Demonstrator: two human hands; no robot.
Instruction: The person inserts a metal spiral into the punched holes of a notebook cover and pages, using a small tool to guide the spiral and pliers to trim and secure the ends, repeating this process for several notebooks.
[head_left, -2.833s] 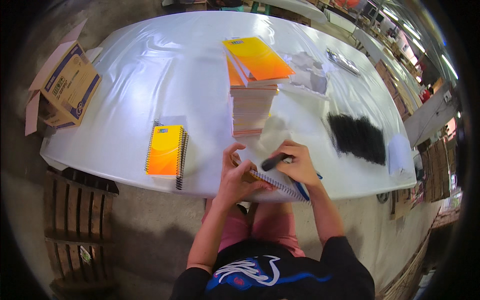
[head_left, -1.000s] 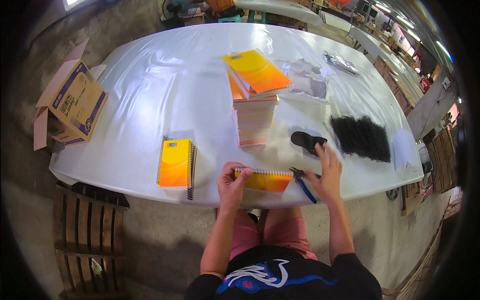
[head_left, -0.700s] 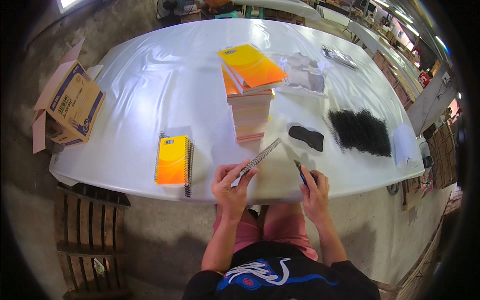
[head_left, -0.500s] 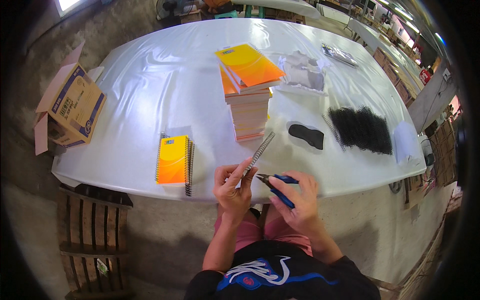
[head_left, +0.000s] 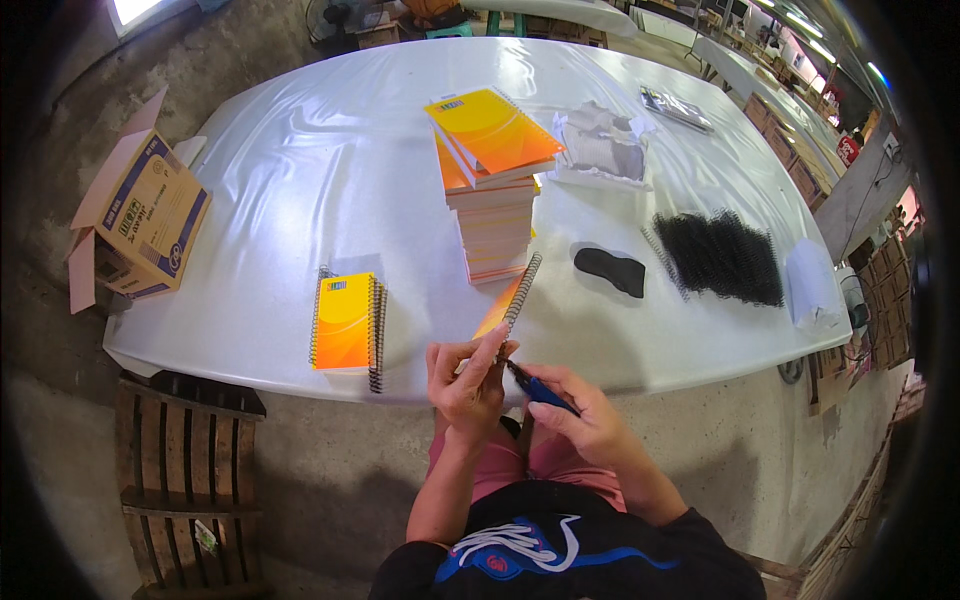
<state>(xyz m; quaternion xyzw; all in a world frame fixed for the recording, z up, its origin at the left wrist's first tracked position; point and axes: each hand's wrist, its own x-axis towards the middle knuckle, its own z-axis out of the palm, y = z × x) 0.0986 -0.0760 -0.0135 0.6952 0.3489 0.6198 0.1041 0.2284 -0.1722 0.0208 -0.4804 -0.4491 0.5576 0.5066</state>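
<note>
My left hand is closed around a spiral notebook, tilted on edge above the table's near edge. Its dark wire coil runs along the right side, and its orange cover shows at a slant. In my right hand are blue-handled pliers, their jaws at the coil's near end by my left fingertips. Fingers partly hide whether the jaws grip the wire. Past my hands rises a tall stack of unbound notebooks, yellow-orange covers on top. Left of my hands lie coil-bound notebooks in a small pile.
Many loose black coils lie at the right, beside a black flat pad and a white bundle. Crumpled white paper sits behind the stack. An open cardboard box stands at the left; a slatted wooden bench is below.
The pliers have moved left, from apart to the coil's near end, and their handles have closed together. The notebook has turned in my left hand, so its orange cover now shows.
</note>
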